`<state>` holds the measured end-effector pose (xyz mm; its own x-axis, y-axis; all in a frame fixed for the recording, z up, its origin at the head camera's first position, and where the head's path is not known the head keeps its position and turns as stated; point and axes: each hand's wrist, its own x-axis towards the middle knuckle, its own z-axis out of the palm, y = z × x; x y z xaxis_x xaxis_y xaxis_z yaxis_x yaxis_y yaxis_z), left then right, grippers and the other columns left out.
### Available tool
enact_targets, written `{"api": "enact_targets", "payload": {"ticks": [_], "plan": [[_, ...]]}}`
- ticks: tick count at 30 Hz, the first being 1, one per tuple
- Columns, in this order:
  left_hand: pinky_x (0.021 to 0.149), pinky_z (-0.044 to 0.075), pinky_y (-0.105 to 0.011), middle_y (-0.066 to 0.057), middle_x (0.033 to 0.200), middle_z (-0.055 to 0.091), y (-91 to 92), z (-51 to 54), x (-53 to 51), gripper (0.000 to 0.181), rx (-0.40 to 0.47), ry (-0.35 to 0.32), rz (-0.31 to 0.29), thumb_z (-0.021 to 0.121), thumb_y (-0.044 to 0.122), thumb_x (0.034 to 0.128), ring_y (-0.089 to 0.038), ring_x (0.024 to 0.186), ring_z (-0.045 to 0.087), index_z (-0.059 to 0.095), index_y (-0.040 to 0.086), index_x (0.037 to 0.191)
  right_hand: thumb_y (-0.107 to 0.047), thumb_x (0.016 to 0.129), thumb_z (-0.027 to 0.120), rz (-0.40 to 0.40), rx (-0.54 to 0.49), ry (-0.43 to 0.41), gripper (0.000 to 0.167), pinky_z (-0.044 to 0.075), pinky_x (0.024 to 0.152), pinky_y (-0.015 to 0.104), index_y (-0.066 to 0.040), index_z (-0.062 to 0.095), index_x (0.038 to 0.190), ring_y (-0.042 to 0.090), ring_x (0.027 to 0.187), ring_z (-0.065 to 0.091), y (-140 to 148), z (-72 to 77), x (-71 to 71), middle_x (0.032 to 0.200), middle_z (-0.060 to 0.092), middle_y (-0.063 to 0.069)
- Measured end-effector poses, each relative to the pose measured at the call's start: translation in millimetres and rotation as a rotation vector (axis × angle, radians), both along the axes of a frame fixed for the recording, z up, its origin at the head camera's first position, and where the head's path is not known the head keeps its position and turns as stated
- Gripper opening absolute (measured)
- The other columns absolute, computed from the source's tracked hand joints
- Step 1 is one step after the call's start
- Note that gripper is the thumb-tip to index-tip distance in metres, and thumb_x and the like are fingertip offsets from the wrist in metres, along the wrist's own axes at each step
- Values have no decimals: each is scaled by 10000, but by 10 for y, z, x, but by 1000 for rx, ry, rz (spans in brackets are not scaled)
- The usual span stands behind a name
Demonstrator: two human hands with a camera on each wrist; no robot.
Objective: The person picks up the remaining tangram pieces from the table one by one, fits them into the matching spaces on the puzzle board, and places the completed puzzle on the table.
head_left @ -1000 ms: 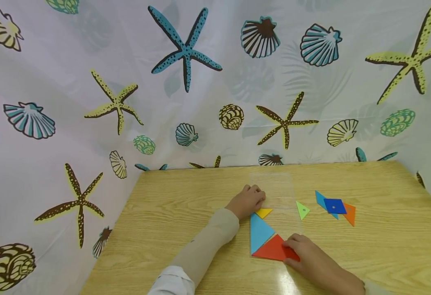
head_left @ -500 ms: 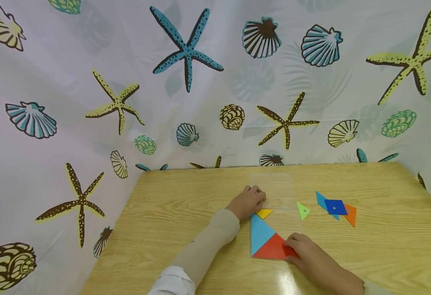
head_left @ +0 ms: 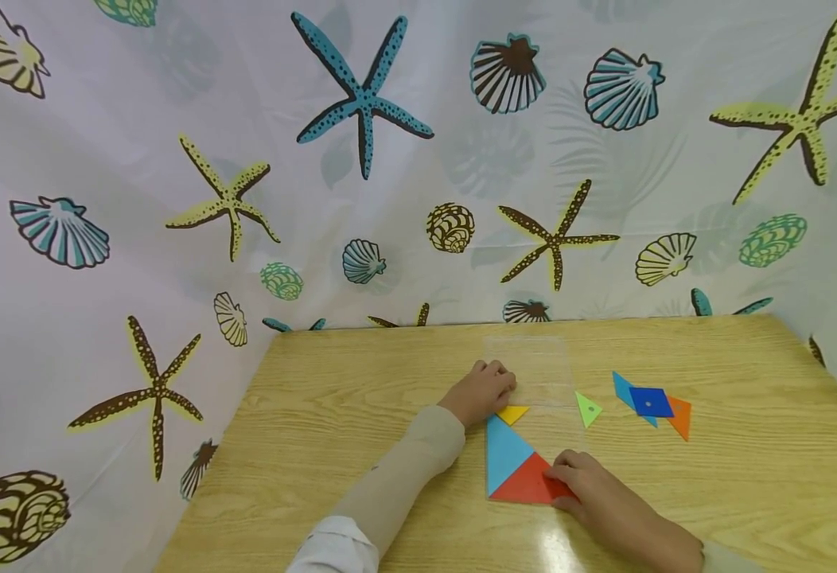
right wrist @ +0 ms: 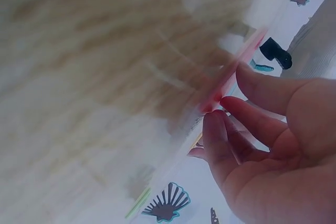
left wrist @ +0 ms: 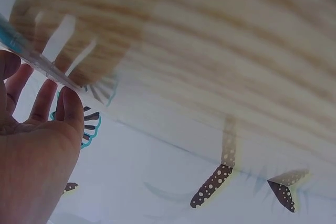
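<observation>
In the head view, a clear rectangular tray (head_left: 543, 370) lies on the table with several tangram pieces in its left part. My left hand (head_left: 479, 392) grips the tray's left edge with bent fingers, partly covering a yellow triangle (head_left: 514, 414). Below that, a large light-blue triangle (head_left: 507, 454) meets a large red triangle (head_left: 526, 481) along a slanted edge. My right hand (head_left: 597, 497) pinches the red triangle's right end between thumb and fingers. The wrist views show my left fingertips at the tray edge (left wrist: 58, 74) and my right fingers on the red triangle (right wrist: 231, 82).
Right of the tray's pieces lies a small green triangle (head_left: 588, 408). Further right are a blue parallelogram-like piece (head_left: 622, 388), a dark-blue square (head_left: 651, 402) overlapping it, and an orange triangle (head_left: 680, 415). A shell-patterned cloth (head_left: 418, 278) borders the wooden table (head_left: 361, 382).
The red triangle has moved slightly, closing the thin gap along the light-blue triangle. My right hand shifts a little with it; my left hand stays in place.
</observation>
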<state>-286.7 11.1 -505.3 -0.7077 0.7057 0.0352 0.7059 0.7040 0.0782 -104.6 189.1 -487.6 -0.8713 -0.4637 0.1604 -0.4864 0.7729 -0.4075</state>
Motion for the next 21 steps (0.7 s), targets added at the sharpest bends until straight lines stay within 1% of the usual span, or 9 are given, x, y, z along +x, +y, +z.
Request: {"api": "enact_targets", "payload": {"ticks": [8, 11, 14, 18, 21], "plan": [[866, 390, -224, 20, 1189, 500, 14, -39, -20, 198, -13, 22, -1, 429, 264, 982, -168, 1021, 428, 574, 252, 1117, -96, 784, 723, 20, -29, -5, 249, 466, 694, 258, -21, 677, 1017, 103, 827, 472, 29, 13, -2, 954, 537, -37], [866, 392, -225, 20, 1189, 498, 18, -32, -17, 194, -14, 23, 4, 431, 268, 982, -168, 1022, 427, 571, 251, 1115, -114, 797, 714, 19, -29, -19, 258, 468, 703, 259, -13, 675, 1032, 103, 842, 477, 34, 23, -5, 960, 532, -40], [862, 394, -221, 21, 1186, 500, 17, -16, -9, 193, -12, 20, 8, 436, 268, 980, -165, 1015, 425, 572, 249, 1115, -139, 817, 700, 21, -35, -61, 269, 471, 713, 267, -12, 668, 1052, 108, 857, 491, 43, 37, -11, 968, 521, -43], [856, 400, -213, 31, 1186, 502, 10, -20, -8, 198, -7, 12, 18, 441, 269, 977, -157, 1009, 420, 575, 251, 1121, -177, 845, 675, 32, -65, -129, 262, 475, 718, 267, -52, 658, 1075, 87, 861, 512, 72, 48, -30, 974, 516, -63], [856, 400, -214, 35, 1186, 502, 12, -34, -14, 194, -6, 9, 19, 440, 271, 976, -154, 1006, 417, 574, 255, 1117, -181, 865, 652, 31, -96, -161, 242, 462, 694, 250, -82, 651, 1085, 63, 828, 499, 119, 57, -49, 964, 519, -72]]}}
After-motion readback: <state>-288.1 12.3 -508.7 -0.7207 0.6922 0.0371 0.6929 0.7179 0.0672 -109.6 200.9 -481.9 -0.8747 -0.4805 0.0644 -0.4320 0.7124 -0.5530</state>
